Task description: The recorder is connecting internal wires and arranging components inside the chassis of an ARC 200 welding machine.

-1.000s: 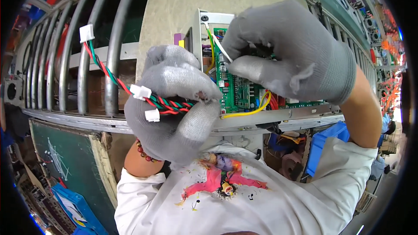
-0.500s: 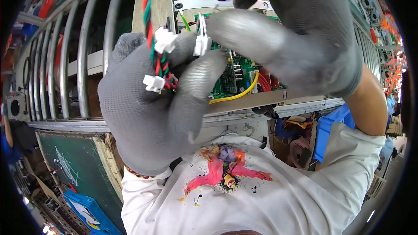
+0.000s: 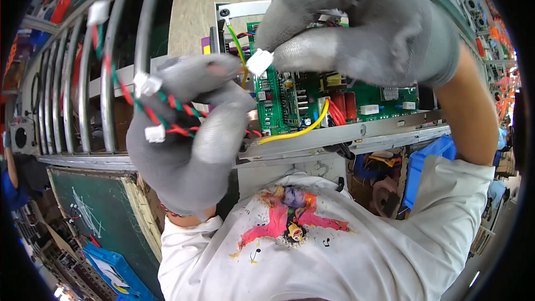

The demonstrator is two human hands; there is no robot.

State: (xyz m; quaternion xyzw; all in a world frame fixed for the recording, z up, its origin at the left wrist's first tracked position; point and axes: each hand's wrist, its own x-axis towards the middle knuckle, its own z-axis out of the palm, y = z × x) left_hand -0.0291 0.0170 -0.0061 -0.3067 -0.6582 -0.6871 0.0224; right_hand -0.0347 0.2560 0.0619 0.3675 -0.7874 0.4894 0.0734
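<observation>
Slack could snag red-green twisted wires (image 3: pixel 150 114) our left hand (image 3: pixel 181 161) grips; our right hand (image 3: pixel 365 30) pinches a white plug (image 3: pixel 260 63) above green circuit board (image 3: pixel 366 94).

No words or numbers are legible; small music notes (image 3: pixel 254 255) mark the white shirt (image 3: pixel 356 267).

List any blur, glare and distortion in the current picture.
Head view: left hand and twisted wires slightly smeared, board crisper; head view: bright streaks on the metal bars, which bow toward the rim; head view: corners black.
</observation>
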